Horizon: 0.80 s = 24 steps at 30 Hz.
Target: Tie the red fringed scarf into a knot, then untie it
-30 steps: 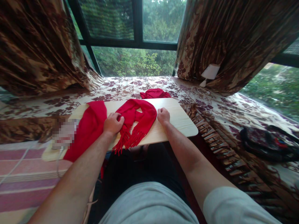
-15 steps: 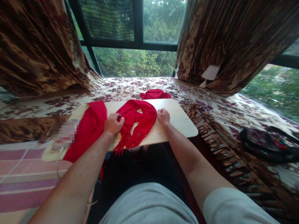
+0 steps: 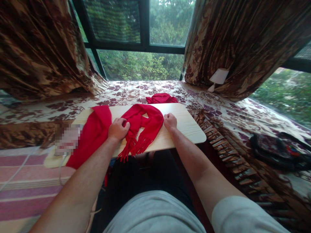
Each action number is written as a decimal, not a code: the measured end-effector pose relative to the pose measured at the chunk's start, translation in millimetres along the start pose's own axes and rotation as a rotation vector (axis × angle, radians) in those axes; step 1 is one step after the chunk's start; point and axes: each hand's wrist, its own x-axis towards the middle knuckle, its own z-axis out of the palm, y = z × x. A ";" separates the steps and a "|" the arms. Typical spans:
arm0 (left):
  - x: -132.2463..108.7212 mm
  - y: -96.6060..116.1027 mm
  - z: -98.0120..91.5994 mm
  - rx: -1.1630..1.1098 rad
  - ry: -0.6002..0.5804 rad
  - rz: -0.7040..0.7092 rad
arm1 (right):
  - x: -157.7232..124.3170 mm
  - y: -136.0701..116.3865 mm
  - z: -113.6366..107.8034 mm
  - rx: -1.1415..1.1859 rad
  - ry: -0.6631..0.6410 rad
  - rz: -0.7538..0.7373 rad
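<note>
A red scarf [image 3: 153, 121] with a fringed end lies looped on a pale wooden board table [image 3: 187, 126], and its tassels hang over the near edge. My left hand [image 3: 118, 128] rests on the board with curled fingers, right against the loop's left side; I see no cloth gripped in it. At the loop's right edge, my right hand [image 3: 170, 122] is a closed fist set down on the wood, holding nothing visible. Another stretch of red cloth [image 3: 94, 132] lies left of my left hand, partly behind my forearm; whether it joins the looped scarf is hidden.
Behind the table, a crumpled red cloth [image 3: 161, 98] lies on the floral-covered ledge [image 3: 126, 89]. A small white lamp [image 3: 219, 76] stands back right, and a black bag [image 3: 277, 150] lies at the right. A blurred-out item [image 3: 68, 139] sits at the board's left end, beside a cable.
</note>
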 end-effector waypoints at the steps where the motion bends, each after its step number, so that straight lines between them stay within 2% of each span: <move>1: 0.1 -0.2 0.2 0.001 0.002 0.000 | 0.1 0.4 0.1 0.000 0.000 -0.002; 9: -0.4 -0.6 1.4 -0.009 0.016 0.013 | -0.8 -1.7 0.2 -0.029 -0.019 -0.011; 13: -0.9 0.0 1.7 -0.004 0.018 0.006 | 4.0 -11.9 -3.6 -0.044 -0.149 0.005; 18: -1.4 2.1 1.2 0.006 -0.001 -0.010 | 24.6 -22.1 -2.9 -0.051 -0.342 0.052; 20: -1.8 3.4 0.7 0.008 -0.003 -0.019 | 33.2 -27.2 -1.6 -0.033 -0.320 0.055; 24: -2.4 5.5 -1.3 0.016 -0.024 -0.017 | 44.8 -46.5 -1.3 0.172 -0.124 -0.021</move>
